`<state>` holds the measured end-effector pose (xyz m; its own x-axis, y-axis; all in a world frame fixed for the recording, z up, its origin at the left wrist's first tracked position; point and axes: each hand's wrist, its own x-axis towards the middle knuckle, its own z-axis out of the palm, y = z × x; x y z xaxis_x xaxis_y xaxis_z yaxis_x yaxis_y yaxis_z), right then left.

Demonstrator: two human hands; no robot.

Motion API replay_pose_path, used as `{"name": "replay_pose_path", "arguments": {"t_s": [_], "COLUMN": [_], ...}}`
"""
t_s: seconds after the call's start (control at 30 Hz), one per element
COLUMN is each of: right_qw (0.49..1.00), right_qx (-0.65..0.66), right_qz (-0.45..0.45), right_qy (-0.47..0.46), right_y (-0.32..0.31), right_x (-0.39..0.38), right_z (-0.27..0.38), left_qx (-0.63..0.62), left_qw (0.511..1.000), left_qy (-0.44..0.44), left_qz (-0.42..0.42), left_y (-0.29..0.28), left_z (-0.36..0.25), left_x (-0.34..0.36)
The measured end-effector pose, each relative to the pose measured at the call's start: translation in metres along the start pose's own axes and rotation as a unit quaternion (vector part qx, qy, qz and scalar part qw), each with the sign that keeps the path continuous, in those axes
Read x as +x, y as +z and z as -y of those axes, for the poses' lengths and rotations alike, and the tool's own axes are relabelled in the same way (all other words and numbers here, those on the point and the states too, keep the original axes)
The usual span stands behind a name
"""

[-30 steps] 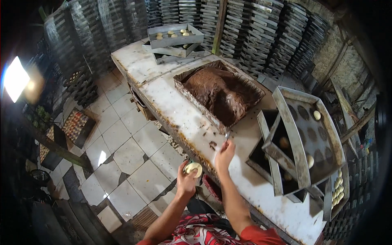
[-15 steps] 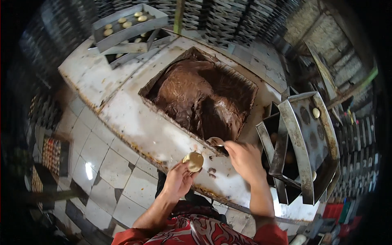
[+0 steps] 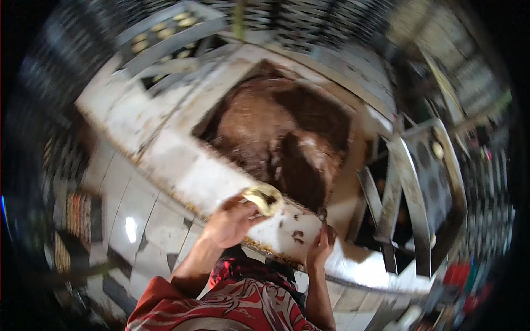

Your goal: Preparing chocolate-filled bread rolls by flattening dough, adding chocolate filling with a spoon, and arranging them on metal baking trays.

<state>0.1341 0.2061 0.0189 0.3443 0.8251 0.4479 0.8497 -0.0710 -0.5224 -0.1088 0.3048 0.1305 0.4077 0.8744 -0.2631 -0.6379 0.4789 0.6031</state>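
My left hand (image 3: 229, 223) holds a pale round dough piece (image 3: 255, 196), tilted, with a darker inside that is smeared by motion, just above the front of the white worktop (image 3: 163, 165). My right hand (image 3: 320, 245) grips a small metal spoon (image 3: 323, 215) by the front right corner of a big lined tray of brown, paste-like filling (image 3: 262, 110). The filling is heaped and has a dark hollow toward the front. Brown smears lie on the worktop between my two hands.
Stacked metal trays with round dough pieces (image 3: 135, 44) stand at the back left. Skewed trays (image 3: 419, 182), one with dark round marks, crowd the right side. Piles of metal strips or pans (image 3: 287, 19) line the back. Trays of goods (image 3: 80, 218) sit low at the left on the tiled floor.
My right hand went to the filling with the spoon and has since drawn down toward me. My left hand, still holding the dough piece, has risen over the worktop edge. The view has shifted and blurred.
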Motion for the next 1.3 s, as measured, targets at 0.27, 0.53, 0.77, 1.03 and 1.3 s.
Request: {"name": "replay_pose_path", "arguments": {"t_s": [0.27,0.53,0.77,1.03,1.3], "right_qw": [0.758,0.779,0.813,0.897,0.931], "right_qx": [0.389,0.207,0.377,0.353,0.178], "right_qz": [0.523,0.436,0.419,0.254,-0.115], "right_qy": [0.019,-0.401,-0.146,0.077,0.296], "right_y": [-0.075,-0.148,-0.208,-0.33,-0.392], "right_x": [0.029,-0.025,-0.054,-0.068,-0.058], "right_z": [0.036,0.01,-0.029,-0.162,-0.486], "left_qx": [-0.1,-0.178,0.265,0.33,0.629], "left_qw": [0.985,0.964,0.936,0.922,0.666], "left_qy": [-0.136,0.032,0.17,0.197,0.211], "left_qz": [-0.023,-0.196,-0.155,0.049,0.342], "left_y": [0.027,0.079,0.123,0.248,0.364], "left_z": [0.17,0.231,0.274,0.384,0.636], "left_x": [-0.083,-0.162,-0.194,-0.148,0.046]}}
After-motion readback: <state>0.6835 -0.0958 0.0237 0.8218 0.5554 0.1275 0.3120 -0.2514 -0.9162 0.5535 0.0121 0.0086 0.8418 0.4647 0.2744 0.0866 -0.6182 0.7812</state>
